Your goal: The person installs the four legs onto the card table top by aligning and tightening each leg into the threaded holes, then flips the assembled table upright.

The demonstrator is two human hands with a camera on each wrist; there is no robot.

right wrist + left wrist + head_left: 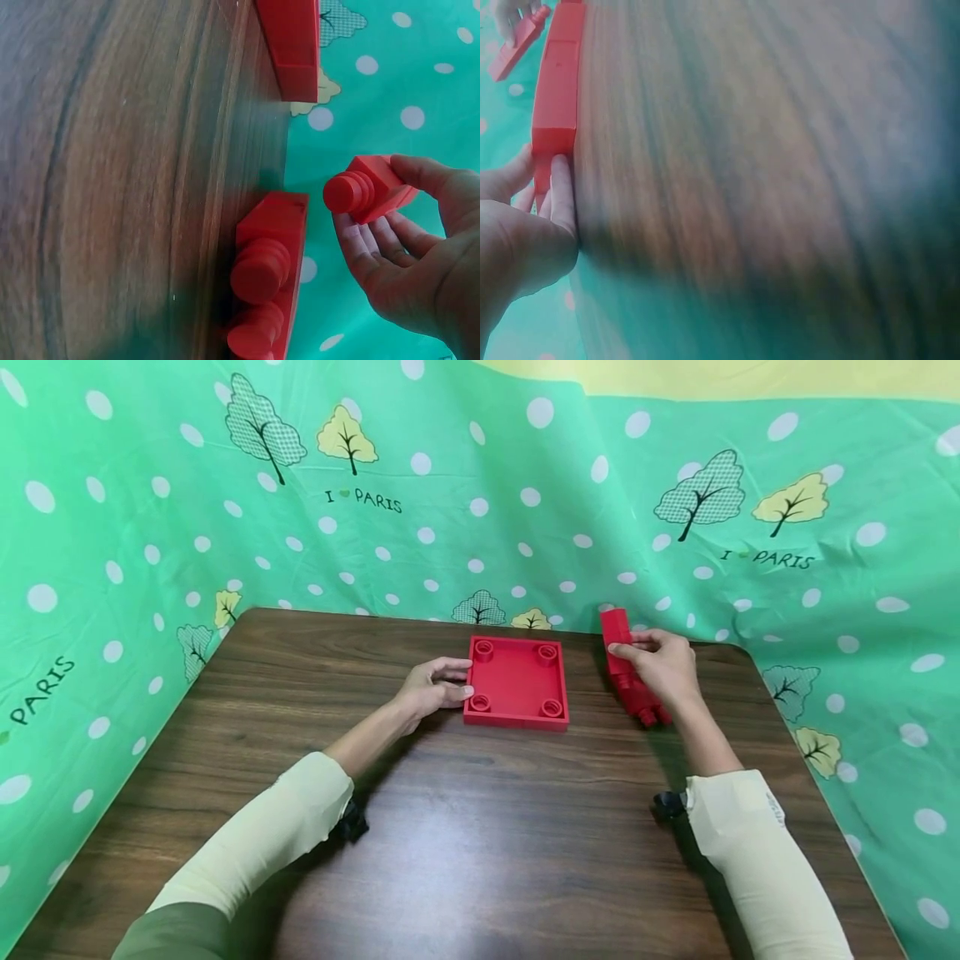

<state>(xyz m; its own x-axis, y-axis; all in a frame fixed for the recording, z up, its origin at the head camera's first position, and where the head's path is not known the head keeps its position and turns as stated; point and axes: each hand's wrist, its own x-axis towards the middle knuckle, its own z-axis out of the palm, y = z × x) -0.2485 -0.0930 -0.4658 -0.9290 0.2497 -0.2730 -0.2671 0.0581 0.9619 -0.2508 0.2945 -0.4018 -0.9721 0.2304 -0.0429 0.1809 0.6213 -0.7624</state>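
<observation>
A red square panel [517, 681] with a raised rim and a round ring socket in each corner lies on the table. My left hand [433, 693] holds its left edge, thumb and fingers at the rim; the left wrist view shows the panel's side [559, 82] from there. To the right, my right hand [663, 670] pinches a red block-shaped leg [616, 631] with a round ridged peg at one end. In the right wrist view this peg [345, 193] points away from the palm. Below it on the table lie more red legs [259, 274], partly hidden in the head view.
The dark wooden table [465, 827] ends at the back against a green dotted curtain [420, 527], which also hangs at both sides. Black wrist cameras sit under both forearms.
</observation>
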